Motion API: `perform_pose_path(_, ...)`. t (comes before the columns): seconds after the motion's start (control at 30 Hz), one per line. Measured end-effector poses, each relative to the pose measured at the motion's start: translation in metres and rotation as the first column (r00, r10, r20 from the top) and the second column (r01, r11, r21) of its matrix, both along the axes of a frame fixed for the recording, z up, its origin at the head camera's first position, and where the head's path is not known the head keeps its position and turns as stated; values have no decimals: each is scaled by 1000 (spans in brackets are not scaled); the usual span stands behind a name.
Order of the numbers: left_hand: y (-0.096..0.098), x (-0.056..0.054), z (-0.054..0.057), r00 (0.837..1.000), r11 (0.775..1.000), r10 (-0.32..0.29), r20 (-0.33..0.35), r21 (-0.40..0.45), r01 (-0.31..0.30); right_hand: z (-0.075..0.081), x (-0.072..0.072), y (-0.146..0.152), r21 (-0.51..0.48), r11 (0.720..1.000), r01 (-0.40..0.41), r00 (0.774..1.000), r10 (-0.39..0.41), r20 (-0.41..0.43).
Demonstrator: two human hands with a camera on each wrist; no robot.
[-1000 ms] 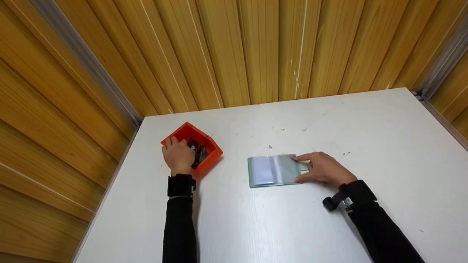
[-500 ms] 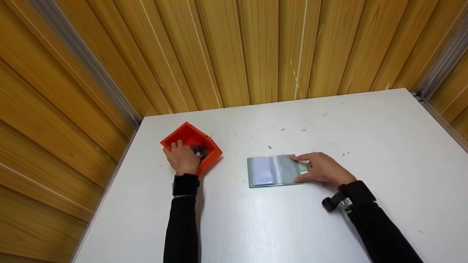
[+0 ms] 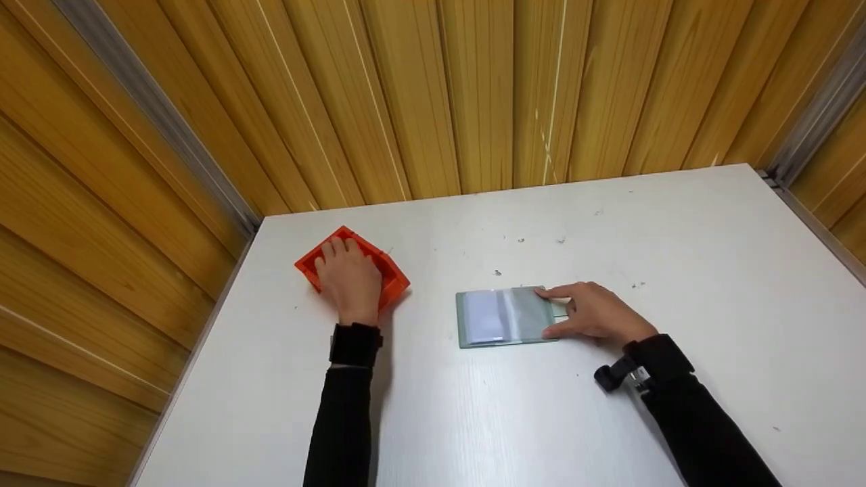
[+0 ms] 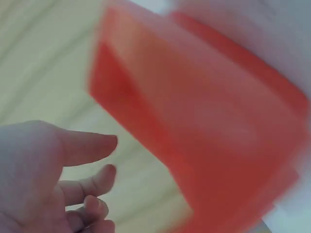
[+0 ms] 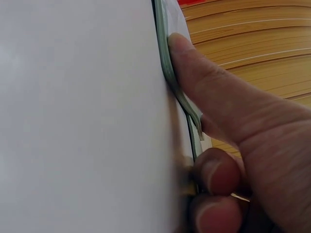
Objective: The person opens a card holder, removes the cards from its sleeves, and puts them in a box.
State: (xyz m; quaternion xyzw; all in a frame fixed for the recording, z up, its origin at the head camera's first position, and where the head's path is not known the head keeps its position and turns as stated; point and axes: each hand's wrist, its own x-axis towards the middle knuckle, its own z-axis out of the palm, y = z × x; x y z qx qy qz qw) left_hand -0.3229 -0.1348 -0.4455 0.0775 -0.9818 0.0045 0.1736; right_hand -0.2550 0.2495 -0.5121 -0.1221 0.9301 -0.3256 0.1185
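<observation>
In the head view my left hand [image 3: 352, 279] reaches over an orange-red plastic bin [image 3: 394, 283] at the left and hides most of its inside. The left wrist view shows its thumb and bent fingers apart, with nothing between them, beside the blurred bin wall [image 4: 209, 111]. A green card holder [image 3: 484, 316] lies open on the table, its clear plastic sleeves facing up. With thumb and forefinger, my right hand [image 3: 602, 314] holds it at the right end. In the right wrist view the thumb presses on the green edge [image 5: 165, 63] of the holder, other fingers curled below.
Everything stands on a white table [image 3: 433, 419]. Behind it and at the left rise wood-patterned panels [image 3: 473, 95]. A small black camera [image 3: 609, 377] hangs from the right wrist strap, close to the tabletop.
My left hand has moved rightward and farther over the bin, covering the dark items that showed inside earlier. The right hand and the card holder stay where they were.
</observation>
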Motion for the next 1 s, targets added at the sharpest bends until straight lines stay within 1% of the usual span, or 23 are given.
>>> perform_pose_path(0.03,7,2,2,999,998,-43,-18,39,44,0,0,0,0,1000,2,1000,-2,1)
perform_pose_path(0.07,14,5,4,995,992,-96,-29,85,98,0,1,0,0,1000,4,1000,-4,2)
perform_pose_path(0.1,21,7,5,987,978,-155,-30,135,158,0,1,0,0,1000,5,1000,-5,6)
perform_pose_path(0.13,27,9,6,975,956,-219,-24,195,219,0,1,0,2,1000,7,1000,-7,7)
perform_pose_path(0.17,33,10,5,956,923,-292,-11,257,285,0,2,0,3,1000,8,1000,-8,8)
perform_pose_path(0.2,39,12,4,930,880,-368,10,327,345,0,2,0,6,1000,10,1000,-10,8)
perform_pose_path(0.23,44,14,3,894,832,-445,42,387,396,0,2,0,10,1000,12,1000,-13,8)
perform_pose_path(0.27,49,15,1,848,785,-524,84,433,442,1,3,-1,13,1000,13,1000,-13,6)
perform_pose_path(0.3,53,17,-2,788,736,-602,133,474,483,1,3,-2,16,1000,17,1000,-17,7)
perform_pose_path(0.33,57,18,-5,719,689,-671,183,513,512,2,3,-2,21,1000,15,1000,-15,5)
perform_pose_path(0.37,60,20,-8,645,646,-728,233,547,532,2,2,-3,22,1000,12,1000,-12,4)
perform_pose_path(0.4,63,21,-10,577,615,-769,276,569,547,2,2,-4,23,1000,9,1000,-9,5)
perform_pose_path(0.43,65,23,-12,519,592,-796,312,578,561,2,2,-4,24,1000,7,1000,-7,5)
perform_pose_path(0.47,68,25,-14,473,578,-812,341,583,572,2,2,-5,24,1000,3,1000,-4,4)
perform_pose_path(0.5,70,26,-16,444,571,-820,362,583,578,1,2,-6,26,1000,0,1000,0,5)
perform_pose_path(0.53,72,28,-18,431,575,-818,382,579,578,1,2,-6,26,1000,-8,1000,8,2)
perform_pose_path(0.57,74,29,-19,426,581,-814,395,570,582,2,2,-6,26,1000,-10,1000,10,1)
perform_pose_path(0.6,76,30,-20,426,586,-810,403,560,585,2,2,-6,30,999,-14,1000,14,-3)
perform_pose_path(0.7,79,30,-23,434,599,-801,413,547,585,3,2,-5,38,999,-28,1000,28,-12)
perform_pose_path(0.8,80,30,-24,435,593,-805,403,551,587,4,2,-5,51,998,-44,999,46,-28)
perform_pose_path(0.93,81,30,-24,428,579,-815,390,560,592,4,2,-4,50,997,-61,997,63,-41)
perform_pose_path(1.0,81,30,-24,425,575,-818,386,563,594,3,2,-3,28,997,-70,996,71,-50)
